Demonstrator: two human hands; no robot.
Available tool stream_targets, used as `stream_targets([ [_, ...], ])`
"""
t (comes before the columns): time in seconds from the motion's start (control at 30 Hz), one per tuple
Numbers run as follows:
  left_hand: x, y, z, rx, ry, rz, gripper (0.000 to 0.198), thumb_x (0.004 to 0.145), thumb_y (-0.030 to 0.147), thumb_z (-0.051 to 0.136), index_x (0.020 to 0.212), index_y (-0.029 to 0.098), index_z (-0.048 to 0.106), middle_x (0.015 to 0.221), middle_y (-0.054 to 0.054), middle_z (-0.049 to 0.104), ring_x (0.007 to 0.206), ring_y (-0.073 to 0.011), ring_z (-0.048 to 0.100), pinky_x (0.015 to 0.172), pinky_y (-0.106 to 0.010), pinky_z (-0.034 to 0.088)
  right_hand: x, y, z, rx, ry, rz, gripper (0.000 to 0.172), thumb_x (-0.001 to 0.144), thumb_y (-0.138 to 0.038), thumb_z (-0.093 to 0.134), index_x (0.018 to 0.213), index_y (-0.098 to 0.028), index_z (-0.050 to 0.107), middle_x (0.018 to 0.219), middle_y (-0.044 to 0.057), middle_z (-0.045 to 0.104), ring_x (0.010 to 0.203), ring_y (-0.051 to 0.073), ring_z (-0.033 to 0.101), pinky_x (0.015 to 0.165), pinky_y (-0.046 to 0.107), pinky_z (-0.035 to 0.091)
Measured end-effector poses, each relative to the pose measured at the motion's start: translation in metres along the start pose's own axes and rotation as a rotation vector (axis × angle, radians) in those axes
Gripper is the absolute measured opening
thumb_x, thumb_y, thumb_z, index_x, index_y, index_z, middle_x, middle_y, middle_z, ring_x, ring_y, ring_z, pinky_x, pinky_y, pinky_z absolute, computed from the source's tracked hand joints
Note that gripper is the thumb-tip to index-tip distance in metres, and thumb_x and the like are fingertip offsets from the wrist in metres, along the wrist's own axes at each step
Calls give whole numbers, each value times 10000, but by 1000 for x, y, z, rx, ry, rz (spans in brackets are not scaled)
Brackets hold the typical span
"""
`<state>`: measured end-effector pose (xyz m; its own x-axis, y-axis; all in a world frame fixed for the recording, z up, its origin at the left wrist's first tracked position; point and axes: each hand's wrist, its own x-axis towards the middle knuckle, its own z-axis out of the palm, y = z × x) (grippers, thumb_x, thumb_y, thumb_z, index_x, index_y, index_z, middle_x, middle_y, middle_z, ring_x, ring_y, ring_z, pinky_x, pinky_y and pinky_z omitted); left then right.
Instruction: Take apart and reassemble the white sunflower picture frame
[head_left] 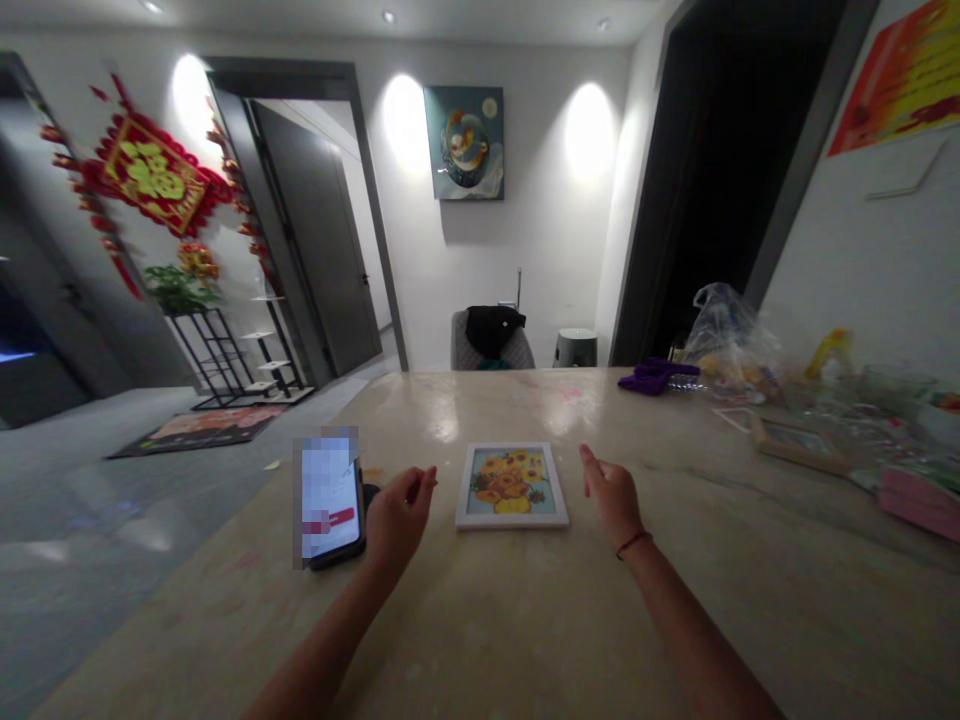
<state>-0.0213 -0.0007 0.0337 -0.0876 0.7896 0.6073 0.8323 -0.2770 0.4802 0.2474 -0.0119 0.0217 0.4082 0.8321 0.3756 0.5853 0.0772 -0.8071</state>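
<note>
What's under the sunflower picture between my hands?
The framed sunflower picture lies on the pale stone tabletop, with stone showing all around its white frame. The spot directly beneath it is covered, so I can't see whether anything lies there.

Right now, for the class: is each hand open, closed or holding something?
Left hand: loosely curled, holding nothing, beside the phone.
Right hand: partly open, holding nothing, near the framed sunflower picture.

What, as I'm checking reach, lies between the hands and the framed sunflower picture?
Nothing visible: the left hand and right hand sit either side of the framed sunflower picture, with only the stone tabletop between.
</note>
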Motion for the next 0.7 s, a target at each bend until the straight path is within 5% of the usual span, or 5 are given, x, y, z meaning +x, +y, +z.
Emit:
stream_targets([
  [0.37,1,3,-2,29,-88,-62,347,826,420,341,673,192,552,614,9,606,523,-105,504,505,-199,307,2,9,2,5,-37,9,613,771,-639,272,417,-198,507,362,9,485,389,134,487,479,244,342],
  [0.7,0,-3,1,80,-150,-29,354,830,444,334,853,206,595,606,22,565,522,-106,502,511,-199,307,2,12,3,-99,-16,-52,488,783,-524,378,573,-177,650,557,44,650,543,136,579,521,212,352],
])
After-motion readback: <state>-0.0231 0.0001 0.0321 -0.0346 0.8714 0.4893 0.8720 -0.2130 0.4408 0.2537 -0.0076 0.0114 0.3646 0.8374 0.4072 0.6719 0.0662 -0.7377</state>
